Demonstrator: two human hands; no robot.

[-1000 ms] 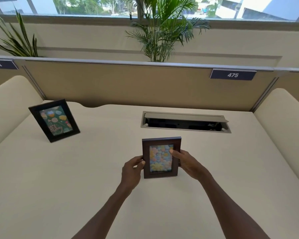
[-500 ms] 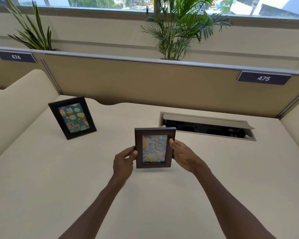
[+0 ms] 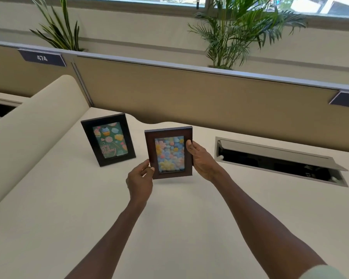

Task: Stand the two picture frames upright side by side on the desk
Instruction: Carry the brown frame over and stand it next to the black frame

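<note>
Item under handling: the brown frame (image 3: 169, 153), flower picture facing me, upright and square. I hold it by both side edges. My left hand (image 3: 139, 179) pinches the lower left edge between thumb and fingers; my right hand (image 3: 199, 159) clasps the right edge, thumb on the front moulding, fingers behind and out of sight. Both grips are closed on the frame, not spread. A soft shadow shows on the desk (image 3: 73, 208) under its bottom edge, so I judge it is just clear of the surface or barely touching; I cannot tell which. Whether its back stand is folded out is hidden.

Second item: the black frame (image 3: 108, 139), with a birthday card picture, stands on its own to the left, leaning back on its support, untouched. I judge that half of the task complete.

Relation: the brown frame is just beside the black one, with a narrow gap between them, and sits slightly nearer to me. The black frame is angled a little; mine faces me squarely.

Outstanding: set the brown frame down, confirm it rests on its stand, release both hands, and check the pair line up.

Surroundings: an open cable hatch (image 3: 278, 162) lies to the right, well apart from both frames. The partition (image 3: 189, 93) runs behind.
</note>
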